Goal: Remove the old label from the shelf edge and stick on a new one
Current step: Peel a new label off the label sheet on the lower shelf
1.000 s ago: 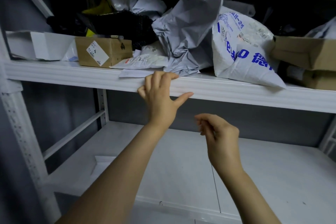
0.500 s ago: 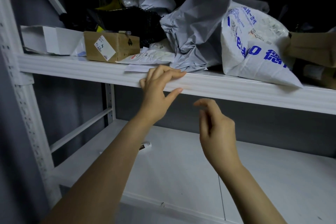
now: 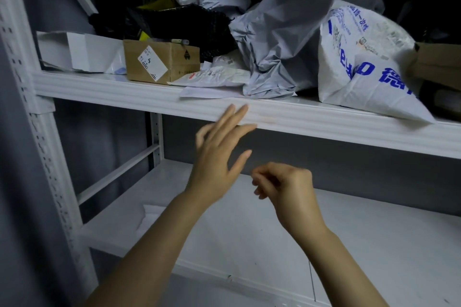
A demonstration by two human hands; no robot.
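Note:
The white ribbed shelf edge (image 3: 324,122) runs across the middle of the view. My left hand (image 3: 219,152) is raised in front of it with fingers straight and spread, the fingertips blurred at the edge's lower lip; contact cannot be told. My right hand (image 3: 287,189) hangs lower and to the right, its fingers curled with thumb against fingertips; whether it pinches anything is hidden. A faint reddish smudge (image 3: 268,120) marks the edge right of my left fingers. No label shows clearly on the edge.
The upper shelf holds a white box (image 3: 74,51), a cardboard box (image 3: 162,62), flat envelopes (image 3: 212,82), a grey mailer bag (image 3: 282,40), a white bag with blue print (image 3: 369,65) and brown cartons (image 3: 439,65). A white paper piece (image 3: 149,214) lies on the lower shelf (image 3: 249,232).
My left hand came off the top of the shelf edge and dropped, its fingers now straight and spread. My right hand lowered a little and curled tighter.

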